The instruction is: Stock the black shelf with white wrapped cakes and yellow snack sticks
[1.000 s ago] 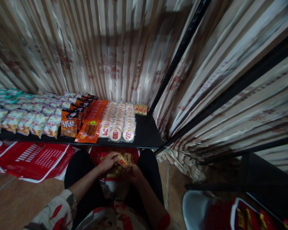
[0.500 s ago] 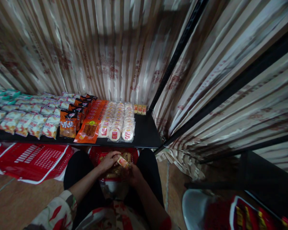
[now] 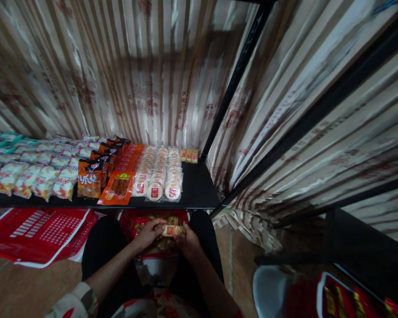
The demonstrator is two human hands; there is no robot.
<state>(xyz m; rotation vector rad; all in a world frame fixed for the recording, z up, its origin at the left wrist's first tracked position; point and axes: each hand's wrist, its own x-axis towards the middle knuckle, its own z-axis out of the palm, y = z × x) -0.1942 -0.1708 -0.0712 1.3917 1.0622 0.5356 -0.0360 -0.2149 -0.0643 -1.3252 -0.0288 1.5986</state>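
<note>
Between my two hands is a small yellow snack packet (image 3: 173,230) with a red and white label, held level over a red basket (image 3: 128,217). My left hand (image 3: 150,234) pinches its left end, fingers closed. My right hand (image 3: 189,240) is wrapped round its right end. Several similar gold-yellow packets (image 3: 167,245) lie in the basket between my knees, partly covered by my hands. On the black shelf (image 3: 199,187) in front, a short row of small yellow packets (image 3: 189,155) stands at the back right corner.
Round white crackers (image 3: 155,191) in clear wrap, an orange snack bag (image 3: 119,185), dark orange bags (image 3: 89,179) and white bags (image 3: 65,182) line the shelf. Red baskets (image 3: 53,229) lie at the left below it. A grey-white stool (image 3: 268,291) and black posts (image 3: 234,84) are at the right.
The packet has turned from slanted to level between my hands, and its label now faces up more. My right hand has risen slightly. The view has shifted a little.
</note>
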